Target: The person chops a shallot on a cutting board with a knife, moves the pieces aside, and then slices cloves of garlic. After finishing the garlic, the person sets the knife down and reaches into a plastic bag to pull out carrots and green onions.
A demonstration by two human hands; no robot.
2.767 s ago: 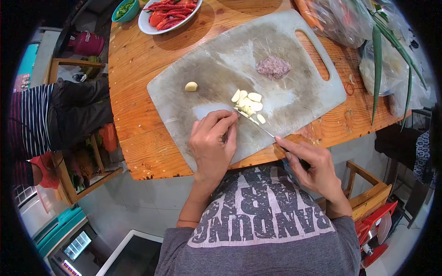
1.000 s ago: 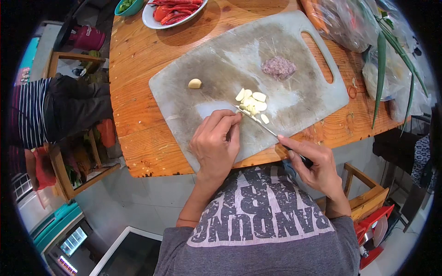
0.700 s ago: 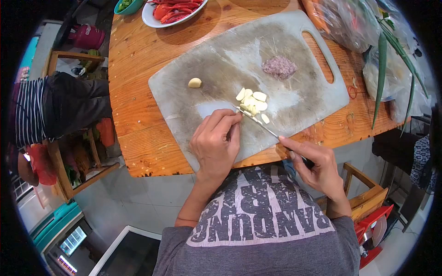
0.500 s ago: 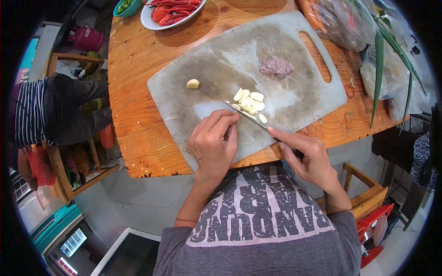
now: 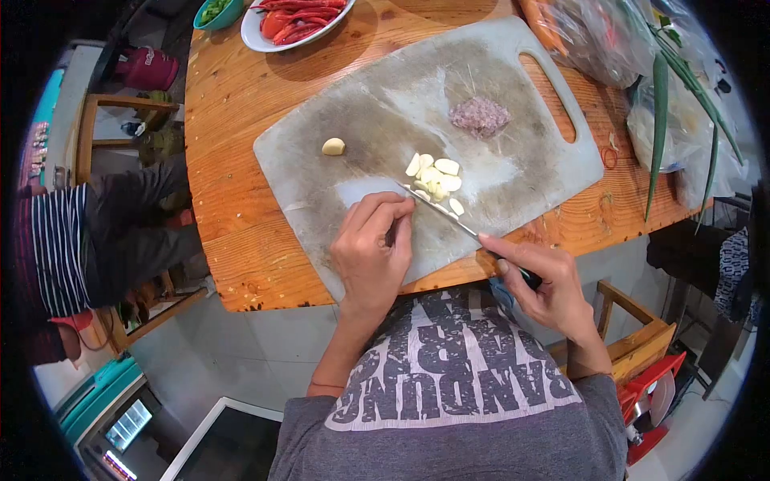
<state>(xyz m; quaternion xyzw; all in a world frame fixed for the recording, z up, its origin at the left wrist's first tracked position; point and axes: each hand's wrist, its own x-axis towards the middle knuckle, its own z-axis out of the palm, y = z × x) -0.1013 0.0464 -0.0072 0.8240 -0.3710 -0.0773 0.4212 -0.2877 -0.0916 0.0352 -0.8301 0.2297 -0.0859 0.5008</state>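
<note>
Metal knife blade (image 5: 459, 222), scuffed plastic board (image 5: 385, 104)

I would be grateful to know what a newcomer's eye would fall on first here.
Probably the bright red chillies in the white dish at the picture's top left. Next, the knife in the right hand, alongside the sliced garlic on the cutting board. A pinkish minced heap lies farther up the board.

Indoors, around a brightly lit wooden table (image 5: 233, 200) above pale floor tiles (image 5: 269, 349).
Past its left edge, a wooden frame (image 5: 86, 132) and a magenta gas cylinder (image 5: 152, 70); beyond the near left corner, a teal unit (image 5: 103, 398) and a white-rimmed dark panel (image 5: 237, 445); off the near edge's right end, a wooden seat (image 5: 643, 346).
</note>
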